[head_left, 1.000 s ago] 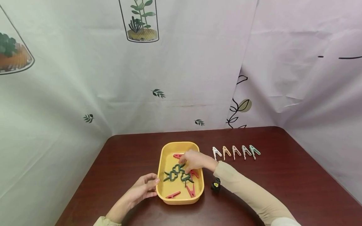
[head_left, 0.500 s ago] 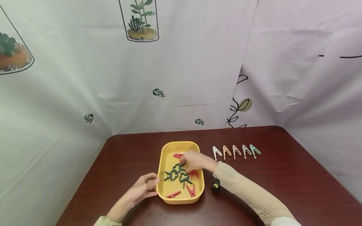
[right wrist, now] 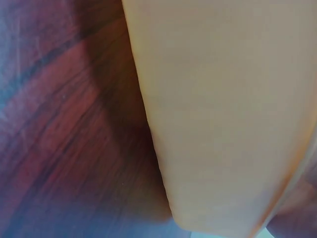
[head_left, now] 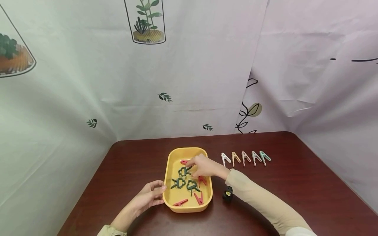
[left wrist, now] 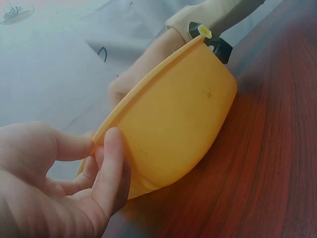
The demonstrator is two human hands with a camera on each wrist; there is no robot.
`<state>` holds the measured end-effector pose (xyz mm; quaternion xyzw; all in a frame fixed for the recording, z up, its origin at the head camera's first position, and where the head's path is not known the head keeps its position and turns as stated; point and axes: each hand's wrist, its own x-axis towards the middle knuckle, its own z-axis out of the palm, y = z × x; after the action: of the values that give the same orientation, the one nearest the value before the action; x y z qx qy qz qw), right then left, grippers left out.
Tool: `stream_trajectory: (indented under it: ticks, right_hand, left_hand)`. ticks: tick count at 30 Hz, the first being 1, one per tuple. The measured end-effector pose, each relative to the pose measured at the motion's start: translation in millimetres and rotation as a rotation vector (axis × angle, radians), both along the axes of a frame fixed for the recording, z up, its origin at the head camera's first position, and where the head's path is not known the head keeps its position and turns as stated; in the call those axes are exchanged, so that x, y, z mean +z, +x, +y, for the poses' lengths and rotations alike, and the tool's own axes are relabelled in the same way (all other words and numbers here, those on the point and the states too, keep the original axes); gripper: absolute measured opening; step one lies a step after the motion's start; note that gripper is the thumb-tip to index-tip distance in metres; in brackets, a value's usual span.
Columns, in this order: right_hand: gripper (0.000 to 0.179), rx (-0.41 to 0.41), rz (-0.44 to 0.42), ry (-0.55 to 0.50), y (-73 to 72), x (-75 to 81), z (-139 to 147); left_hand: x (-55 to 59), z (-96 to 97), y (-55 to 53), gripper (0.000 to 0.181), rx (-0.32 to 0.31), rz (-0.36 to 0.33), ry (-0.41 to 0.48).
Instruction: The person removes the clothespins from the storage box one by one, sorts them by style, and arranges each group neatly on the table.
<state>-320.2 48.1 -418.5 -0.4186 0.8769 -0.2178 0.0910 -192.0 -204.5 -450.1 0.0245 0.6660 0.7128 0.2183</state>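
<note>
The left hand (head_left: pixel 150 194) holds the near-left rim of a yellow bin (head_left: pixel 167 170), thumb and fingers at the rim and outer wall in the left wrist view. Inside the bin, the right hand (head_left: pixel 203 165) reaches down with thumb and forefinger on either side of the handles of a dark green plant clip (head_left: pixel 183 171). Two more green plant clips, one at the left (head_left: pixel 178 183) and one at the right (head_left: pixel 192 185), lie just below. Around them lie several red clothespins (head_left: pixel 199 198). In the right wrist view the bin's wall (right wrist: pixel 223 114) hides most of the hand.
Right of the bin, a row of several pastel clothespins (head_left: pixel 245 158) lies on the dark red table (head_left: pixel 133 164). A black device (head_left: pixel 227 194) sits at the right wrist. Patterned cloth (head_left: pixel 189 82) hangs behind the table.
The upper green plant clip has shifted up and left with the right hand's fingers at it. The lower right green clip has slid slightly left. The left hand stays on the bin.
</note>
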Motion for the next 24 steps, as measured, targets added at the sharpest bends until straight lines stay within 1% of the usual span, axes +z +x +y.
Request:
stream_trajectory:
  ticks: [3, 6, 8, 11, 16, 19, 22, 24]
  right_hand:
    - [0.036, -0.013, 0.000, -0.078, 1.1, -0.2, 4]
    - [0.034, -0.016, 0.035, -0.146, 3.0, -2.0, 8]
    - [0.033, -0.036, 0.048, -0.187, 5.6, -2.9, 10]
    - [0.034, -0.086, 0.078, -0.239, 10.8, -4.4, 14]
    - [0.037, -0.208, 0.135, -0.343, 18.9, -9.1, 23]
    - [0.039, -0.271, 0.155, -0.402, 23.2, -10.6, 30]
    - [0.040, -0.299, 0.166, -0.431, 26.6, -10.7, 38]
    - [0.040, -0.301, 0.175, -0.434, 27.2, -11.1, 43]
  left_hand:
    - [-0.6, -0.5, -0.4, 0.026, 0.004, -0.002, -0.004]
    - [-0.9, -1.1, -1.1, 0.027, 0.007, -0.002, -0.011]
    - [-0.8, -1.3, -1.4, 0.028, 0.006, -0.002, -0.014]
    - [-0.7, -1.3, -1.6, 0.029, 0.001, 0.001, -0.012]
    - [-0.4, -1.0, -1.5, 0.029, -0.003, 0.010, -0.007]
    - [-0.6, -0.8, -1.9, 0.028, -0.008, 0.014, -0.006]
    - [-1.2, -0.9, -2.7, 0.028, -0.010, 0.018, -0.009]
    - [-1.9, -1.2, -3.1, 0.029, -0.010, 0.018, -0.013]
